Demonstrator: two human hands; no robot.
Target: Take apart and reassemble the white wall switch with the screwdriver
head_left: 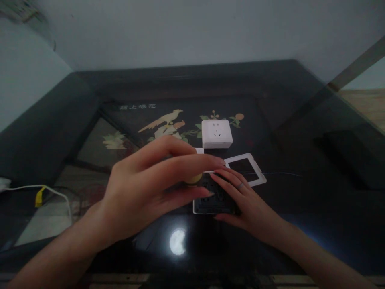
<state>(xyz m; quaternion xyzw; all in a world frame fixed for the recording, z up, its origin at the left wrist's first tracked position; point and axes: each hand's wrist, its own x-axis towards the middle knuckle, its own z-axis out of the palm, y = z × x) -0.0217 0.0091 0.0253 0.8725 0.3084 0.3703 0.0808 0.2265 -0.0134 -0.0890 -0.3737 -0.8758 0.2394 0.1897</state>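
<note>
A wall socket [212,205] lies face down on the dark table, its black back up and a white rim showing. My right hand [237,190], ring on one finger, grips it at the right side, thumb at the near edge and fingers at the far edge. Above its left part is my left hand [156,180], fingers and thumb curled around a rounded yellow object [194,180]. Most of that object is hidden by the fingers, so its kind does not show. A white socket frame [255,168] lies just beyond my right hand.
Farther back sits a white box with a socket face [217,132]. Part of a white piece [199,151] peeks out behind my left hand. A white cable [57,192] with a yellow tag [39,196] lies at left, a dark flat object [355,158] at right.
</note>
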